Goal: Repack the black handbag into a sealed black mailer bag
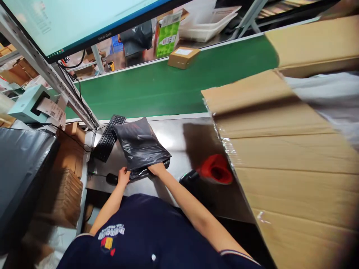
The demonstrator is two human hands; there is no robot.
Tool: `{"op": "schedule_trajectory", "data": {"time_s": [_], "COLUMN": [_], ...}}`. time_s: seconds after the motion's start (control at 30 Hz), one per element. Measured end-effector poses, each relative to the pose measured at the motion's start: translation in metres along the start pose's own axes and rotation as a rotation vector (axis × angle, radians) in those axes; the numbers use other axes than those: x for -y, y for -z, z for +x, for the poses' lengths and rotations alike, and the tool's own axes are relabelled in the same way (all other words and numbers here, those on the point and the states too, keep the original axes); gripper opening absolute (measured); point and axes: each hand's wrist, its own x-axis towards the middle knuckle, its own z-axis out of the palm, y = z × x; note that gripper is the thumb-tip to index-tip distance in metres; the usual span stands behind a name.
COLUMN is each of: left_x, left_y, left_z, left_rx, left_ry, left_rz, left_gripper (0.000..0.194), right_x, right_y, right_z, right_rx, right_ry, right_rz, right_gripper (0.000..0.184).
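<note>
A dark grey plastic mailer bag [140, 144] lies on the steel worktable [179, 134], its open end towards me. My left hand [123, 176] pinches the bag's near left corner, fingers closed on the plastic. My right hand [157, 169] reaches into the bag's mouth; its fingers are hidden inside, only the wrist and the back of the hand show. The bag's far end rests over the edge of a black keyboard [108, 138].
A green conveyor belt [168, 87] runs behind the table with a small cardboard box [183, 57] on it. A large open carton [288, 149] fills the right side. A red tape dispenser [216, 169], a black scanner [190, 179], a mouse [111, 178], a label printer [30, 104] and a monitor [70, 22] surround the work area.
</note>
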Motion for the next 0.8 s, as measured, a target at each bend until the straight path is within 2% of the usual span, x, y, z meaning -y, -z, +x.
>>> {"op": "schedule_trajectory", "data": {"time_s": [0.07,0.13,0.27,0.33,0.4,0.47,0.53,0.57,0.63,0.7,0.77,0.8], "left_x": [0.006,0.013,0.019,0.014,0.004,-0.008,-0.020,-0.026,-0.036,-0.044,-0.049,-0.050], "left_y": [0.002,0.003,0.011,0.017,0.020,0.015,0.000,-0.011,-0.036,-0.062,-0.083,-0.091], "left_z": [-0.008,-0.018,-0.034,-0.038,-0.040,-0.038,-0.035,-0.035,-0.043,-0.063,-0.091,-0.105], "left_rx": [0.040,0.061,0.070,0.085,0.144,0.284,0.500,0.623,0.861,1.069,1.218,1.248], "left_ry": [0.078,0.150,0.211,0.167,0.063,-0.087,-0.264,-0.358,-0.548,-0.727,-0.888,-0.964], "left_rz": [-0.059,-0.085,0.019,0.163,0.352,0.552,0.737,0.820,0.958,1.056,1.128,1.165], "left_gripper": [0.027,0.026,0.016,0.020,0.026,0.033,0.040,0.043,0.043,0.038,0.030,0.027], "right_x": [0.001,0.008,0.045,0.062,0.066,0.054,0.033,0.024,0.015,0.033,0.078,0.109], "right_y": [-0.010,-0.025,-0.049,-0.050,-0.045,-0.040,-0.042,-0.045,-0.060,-0.083,-0.110,-0.125], "right_z": [-0.027,-0.054,-0.078,-0.082,-0.092,-0.115,-0.158,-0.189,-0.272,-0.373,-0.475,-0.521], "right_rx": [-0.015,-0.007,0.095,0.092,0.034,-0.098,-0.296,-0.409,-0.650,-0.870,-1.031,-1.088], "right_ry": [0.010,0.095,0.272,0.247,0.124,-0.093,-0.386,-0.560,-0.959,-1.401,-1.835,-2.034], "right_rz": [-0.009,0.043,0.285,0.414,0.513,0.564,0.592,0.603,0.605,0.574,0.530,0.518], "right_gripper": [0.042,0.047,0.043,0.043,0.042,0.039,0.036,0.036,0.037,0.041,0.047,0.050]}}
